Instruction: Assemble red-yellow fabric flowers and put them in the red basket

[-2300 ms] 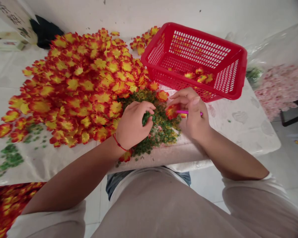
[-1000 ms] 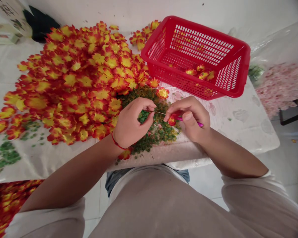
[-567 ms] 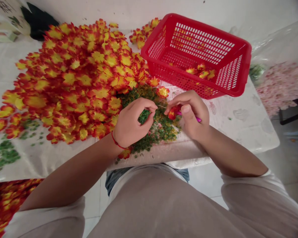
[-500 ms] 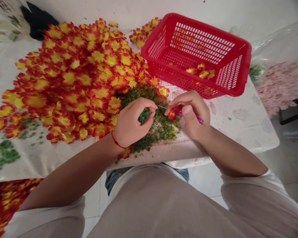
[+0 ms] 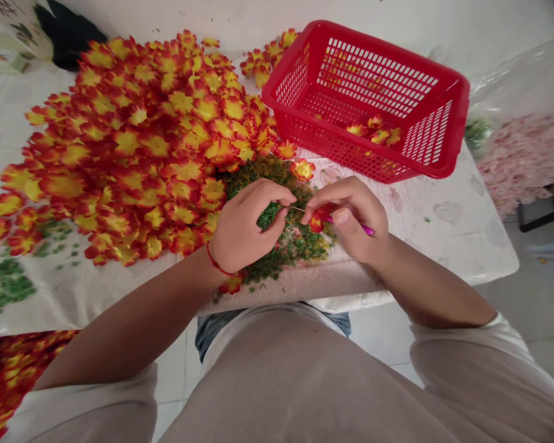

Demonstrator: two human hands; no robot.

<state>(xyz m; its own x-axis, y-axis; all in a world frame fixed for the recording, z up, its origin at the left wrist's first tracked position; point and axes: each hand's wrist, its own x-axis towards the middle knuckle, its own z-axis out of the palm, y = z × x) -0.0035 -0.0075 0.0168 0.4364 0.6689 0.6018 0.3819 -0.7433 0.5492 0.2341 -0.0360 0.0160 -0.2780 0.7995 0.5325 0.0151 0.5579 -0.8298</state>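
Compared with 2.3 seconds ago, the fingers of the right hand have come nearer to the left hand, and a thin needle now shows between the two sets of fingertips. Half a second ago that needle slanted a little more openly; now its far end is right at the left thumb and forefinger. The heap of flowers and the red basket lie as before, though the whole view has shifted slightly.

One artificial flower sits at the right fingertips, orange-red with a yellow patch, its petals partly covered. It is between the needle and a glossy magenta handle, which the right hand holds in a closed grip. The left hand is curled into a ring, thumb and forefinger nearly meeting; whether they pinch anything is too small to tell. Below both hands lies a pile of tiny green and yellowish pieces on the pale tablecloth.

At the upper left, a pale object bears dark brush-like characters, cut off by the edge and not legible.
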